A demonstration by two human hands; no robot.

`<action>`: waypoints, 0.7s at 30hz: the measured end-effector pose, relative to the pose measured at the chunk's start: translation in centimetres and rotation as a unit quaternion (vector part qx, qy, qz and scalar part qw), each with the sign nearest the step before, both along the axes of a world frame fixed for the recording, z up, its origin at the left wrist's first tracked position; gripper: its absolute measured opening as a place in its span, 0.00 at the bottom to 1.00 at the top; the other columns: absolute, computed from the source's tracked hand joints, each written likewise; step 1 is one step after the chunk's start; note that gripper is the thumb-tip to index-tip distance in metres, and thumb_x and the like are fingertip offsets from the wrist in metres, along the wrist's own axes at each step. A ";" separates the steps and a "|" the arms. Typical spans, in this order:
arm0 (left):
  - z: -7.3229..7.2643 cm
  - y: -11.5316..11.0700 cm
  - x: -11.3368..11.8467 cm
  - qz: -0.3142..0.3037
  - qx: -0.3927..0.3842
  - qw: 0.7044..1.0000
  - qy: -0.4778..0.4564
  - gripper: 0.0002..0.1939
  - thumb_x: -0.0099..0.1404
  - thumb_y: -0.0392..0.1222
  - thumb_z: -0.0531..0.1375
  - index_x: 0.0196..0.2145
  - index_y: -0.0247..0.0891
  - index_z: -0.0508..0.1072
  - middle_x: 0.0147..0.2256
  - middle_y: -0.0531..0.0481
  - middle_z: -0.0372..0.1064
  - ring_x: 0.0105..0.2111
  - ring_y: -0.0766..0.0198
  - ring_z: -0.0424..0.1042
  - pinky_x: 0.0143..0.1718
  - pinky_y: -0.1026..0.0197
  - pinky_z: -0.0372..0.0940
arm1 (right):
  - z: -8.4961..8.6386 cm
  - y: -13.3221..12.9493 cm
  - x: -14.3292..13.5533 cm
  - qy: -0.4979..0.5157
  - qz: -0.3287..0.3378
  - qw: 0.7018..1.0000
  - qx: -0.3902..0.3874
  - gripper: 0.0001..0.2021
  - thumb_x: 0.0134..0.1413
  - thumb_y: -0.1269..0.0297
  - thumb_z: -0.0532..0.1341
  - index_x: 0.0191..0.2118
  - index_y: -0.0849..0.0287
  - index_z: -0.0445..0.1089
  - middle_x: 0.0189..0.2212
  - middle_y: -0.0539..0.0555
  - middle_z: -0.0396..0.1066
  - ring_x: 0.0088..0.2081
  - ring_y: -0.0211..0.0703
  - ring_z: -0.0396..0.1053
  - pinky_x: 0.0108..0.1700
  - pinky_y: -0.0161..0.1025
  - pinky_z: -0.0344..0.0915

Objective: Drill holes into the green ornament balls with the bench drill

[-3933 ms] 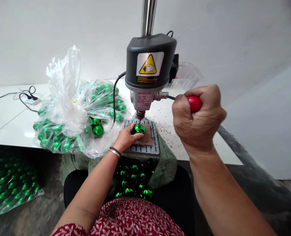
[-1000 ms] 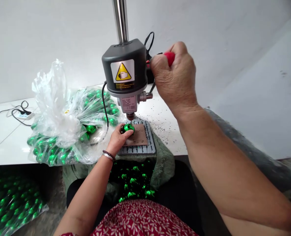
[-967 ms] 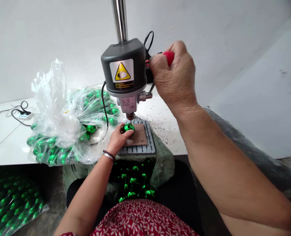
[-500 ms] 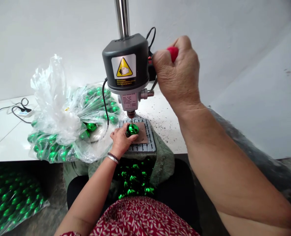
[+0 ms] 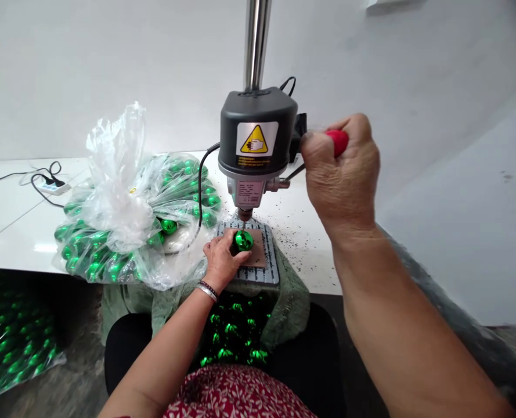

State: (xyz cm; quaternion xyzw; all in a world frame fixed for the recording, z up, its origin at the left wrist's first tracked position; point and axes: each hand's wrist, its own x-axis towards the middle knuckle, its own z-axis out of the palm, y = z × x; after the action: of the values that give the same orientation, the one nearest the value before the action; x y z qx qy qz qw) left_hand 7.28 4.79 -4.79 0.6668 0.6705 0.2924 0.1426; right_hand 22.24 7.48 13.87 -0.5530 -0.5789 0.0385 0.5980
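A person worked at a drill press point(image 5: 258, 130) on a white tabletop point(image 5: 31, 249). To do this step well, the shiny green ball point(image 5: 243, 240) seemed to need holding quite still beneath the thin drill bit point(image 5: 244, 225), fingertips low on its sides and clear of the bit, while the lever point(image 5: 296, 172) was best drawn with a smooth, even pull. So curved and slick a surface would probably have let the bit skid if the ball rolled.

The ball sat on a brown board point(image 5: 260, 258) laid over a grey base plate point(image 5: 272, 266). The bare left grip point(image 5: 223, 258) was closed around it from the left and near sides, leaving its top and right side uncovered. The bit pointed down at the ball's far upper part; whether the tip touched was too small to tell. The right grip point(image 5: 345, 174), higher and farther right, was wrapped around the lever's red knob point(image 5: 338, 143). To the left, a clear plastic bag point(image 5: 122, 200) held more green balls point(image 5: 94, 271).
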 end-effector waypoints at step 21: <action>0.3 0.3 0.8 0.008 -0.003 0.996 -0.092 0.24 0.54 0.42 0.65 0.48 0.42 0.66 0.46 0.48 0.72 0.49 0.55 0.69 0.54 0.50 0.54 | -1.5 -0.2 0.6 -0.018 -0.004 0.996 0.083 0.08 0.53 0.64 0.58 0.30 0.62 0.57 0.23 0.43 0.56 0.26 0.25 0.52 0.31 0.29 0.55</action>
State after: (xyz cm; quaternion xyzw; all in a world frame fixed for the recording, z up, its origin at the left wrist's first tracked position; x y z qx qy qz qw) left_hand 8.06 5.14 -4.52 0.6313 0.6604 0.3519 0.2036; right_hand 22.84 7.28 12.37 -0.5046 -0.5886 -0.0223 0.6313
